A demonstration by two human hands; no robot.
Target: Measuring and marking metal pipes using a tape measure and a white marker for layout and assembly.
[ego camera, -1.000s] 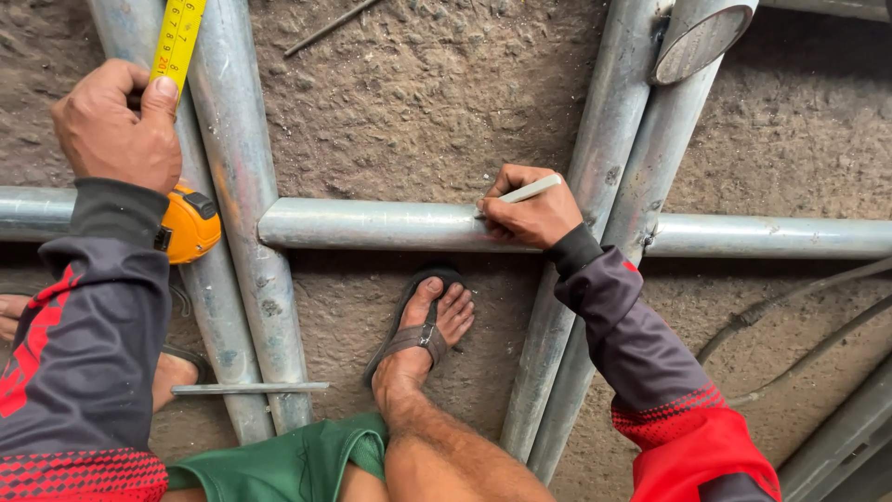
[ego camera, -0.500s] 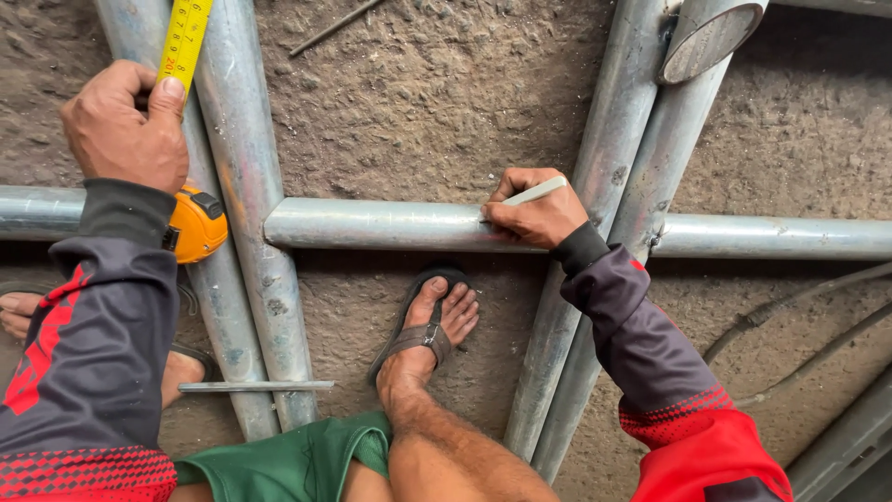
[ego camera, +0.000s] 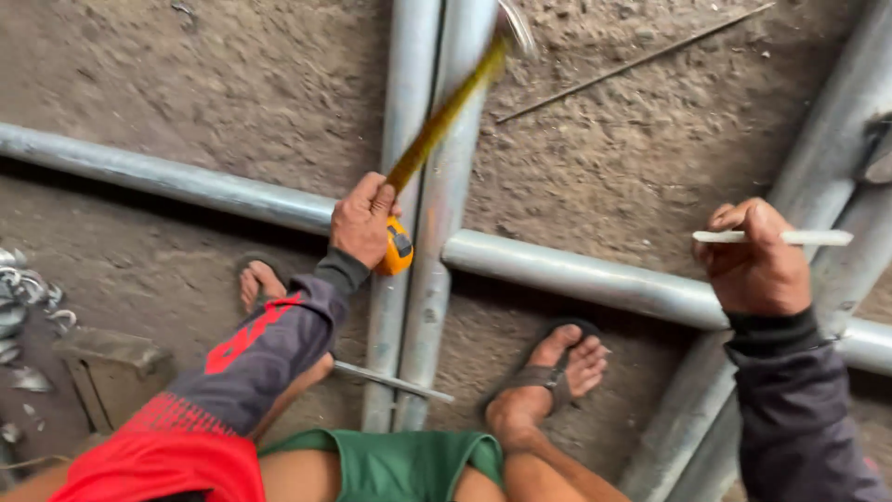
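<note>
Rough concrete floor carries crossed steel pipes (ego camera: 595, 279). At centre, the left hand (ego camera: 364, 221) clamps a tape measure (ego camera: 398, 249), blade blurred upward; at right, the right hand (ego camera: 754, 260) pinches a white marker (ego camera: 771, 238). Risk: the whipping blade could snap back onto fingers.

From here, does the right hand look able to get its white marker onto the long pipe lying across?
Probably yes: the right hand holds the white marker just above the long pipe, with nothing between them.

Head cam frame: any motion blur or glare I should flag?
Head view: the extended yellow tape blade is smeared by motion blur, while the left hand gripping the orange tape measure case stays fairly sharp; soft even light, no glare on the grey metal pipes.
</note>
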